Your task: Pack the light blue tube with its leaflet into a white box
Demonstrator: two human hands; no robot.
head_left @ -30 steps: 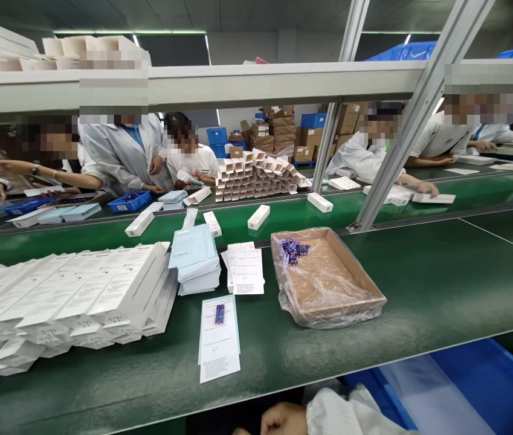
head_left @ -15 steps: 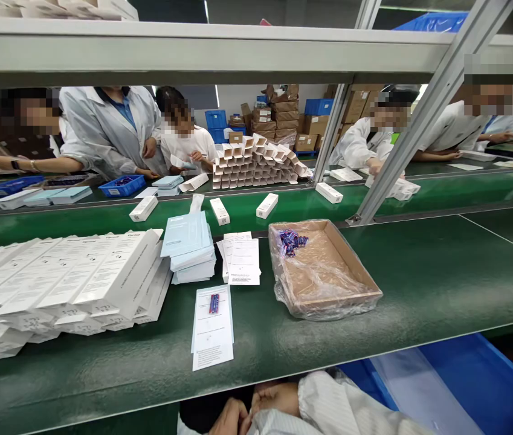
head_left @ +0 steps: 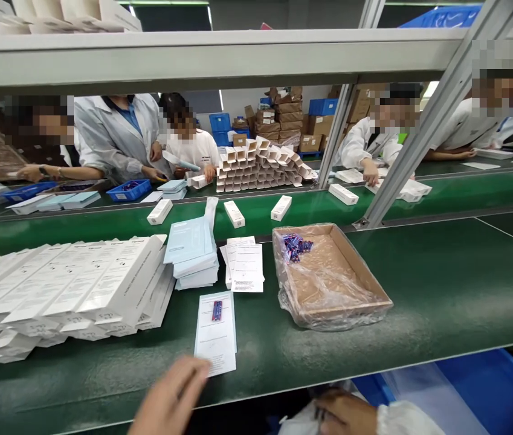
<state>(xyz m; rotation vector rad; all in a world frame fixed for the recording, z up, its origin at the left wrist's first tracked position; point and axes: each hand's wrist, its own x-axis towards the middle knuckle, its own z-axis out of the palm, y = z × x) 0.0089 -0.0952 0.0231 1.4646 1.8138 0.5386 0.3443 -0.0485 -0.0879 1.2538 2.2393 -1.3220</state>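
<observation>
My left hand [head_left: 172,393] reaches over the front edge of the green bench, fingers stretched out, with its fingertips at the lower left corner of a white printed leaflet [head_left: 215,350]. Whether they touch the paper I cannot tell. A small pair of blue-and-red batteries [head_left: 217,310] lies on the leaflet's upper part, and light blue paper shows from beneath it. Below the bench edge, near my lap, is my right hand [head_left: 347,412], smeared by motion, its fingers unclear beside the white sleeve.
White boxes [head_left: 115,278] are stacked at left, beside light blue booklets [head_left: 190,241] and more leaflets [head_left: 248,269]. A plastic-lined cardboard tray [head_left: 365,290] holds several batteries. Single boxes [head_left: 234,214] lie on the green belt behind. Co-workers sit beyond; a metal post [head_left: 423,127] stands right.
My hands, together at my lap before, have parted. The left has risen forward to the leaflet; the right has shifted rightward, still below the bench edge. The view has moved slightly.
</observation>
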